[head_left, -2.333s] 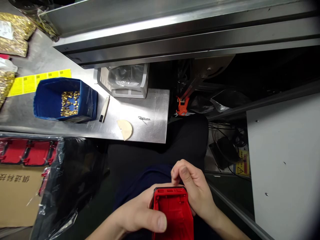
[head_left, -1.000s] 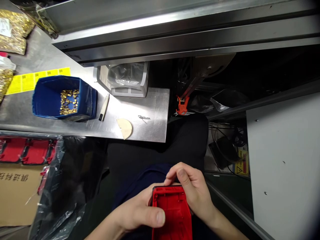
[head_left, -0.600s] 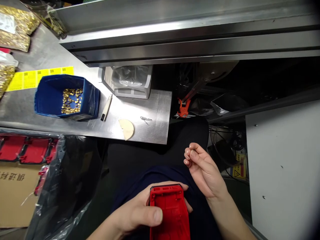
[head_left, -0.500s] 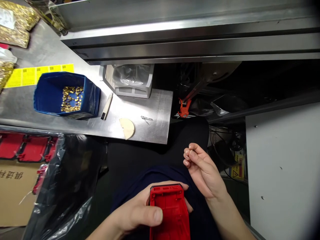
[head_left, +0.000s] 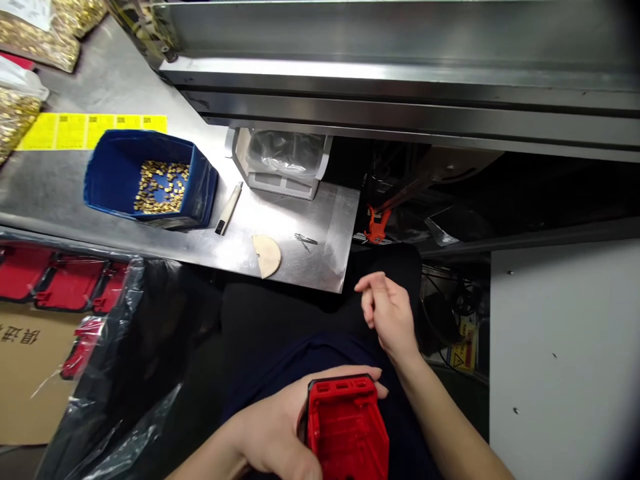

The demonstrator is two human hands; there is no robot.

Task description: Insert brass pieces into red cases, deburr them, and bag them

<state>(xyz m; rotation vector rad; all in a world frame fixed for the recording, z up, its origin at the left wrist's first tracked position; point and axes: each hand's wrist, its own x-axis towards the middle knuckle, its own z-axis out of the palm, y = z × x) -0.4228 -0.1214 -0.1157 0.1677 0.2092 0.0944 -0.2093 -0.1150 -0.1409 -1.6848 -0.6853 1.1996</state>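
Observation:
A red plastic housing with a black edge is held in my left hand, with the thumb at its near left side and the fingertips showing past its right side. Its hollow inside faces up. My right hand hangs above my lap, just off the corner of the metal bench. Its fingers are curled in and the thumb is pressed against them. Whatever may be between those fingertips is hidden.
On the metal bench are a blue bin of small brass pieces, a white-handled knife, a wooden half-disc, tweezers-like metal pieces and a grey bin. More red housings lie in a lined box.
My right hand has turned palm-down and shifted slightly left. The red housing has tilted a little in my left hand. The view has swung, so the bench appears farther right.

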